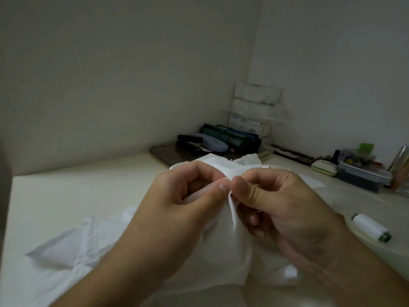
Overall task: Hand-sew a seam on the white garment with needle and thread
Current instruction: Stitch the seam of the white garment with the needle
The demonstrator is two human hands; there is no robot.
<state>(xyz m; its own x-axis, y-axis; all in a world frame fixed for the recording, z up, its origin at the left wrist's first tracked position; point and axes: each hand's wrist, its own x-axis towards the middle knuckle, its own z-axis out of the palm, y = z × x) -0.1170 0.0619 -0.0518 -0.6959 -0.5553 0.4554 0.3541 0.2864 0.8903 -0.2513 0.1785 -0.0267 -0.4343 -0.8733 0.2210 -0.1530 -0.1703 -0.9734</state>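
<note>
The white garment [73,247] lies bunched on the pale table, lifted in the middle between both hands. My left hand [181,200] grips a fold of it, thumb and fingers curled round the cloth. My right hand [276,202] pinches the folded edge [233,214] right beside the left thumb. A thin dark line near the right fingers may be the needle; I cannot tell for sure. The thread itself is too fine to make out. A spool of white thread [370,227] lies on its side on the table, right of my right hand.
At the back, a dark tray [159,151] holds a stapler, a glasses case and green-blue pouches. Stacked white boxes stand in the corner. A clear box of small items [363,171] and a small white-green case [324,168] sit at the far right.
</note>
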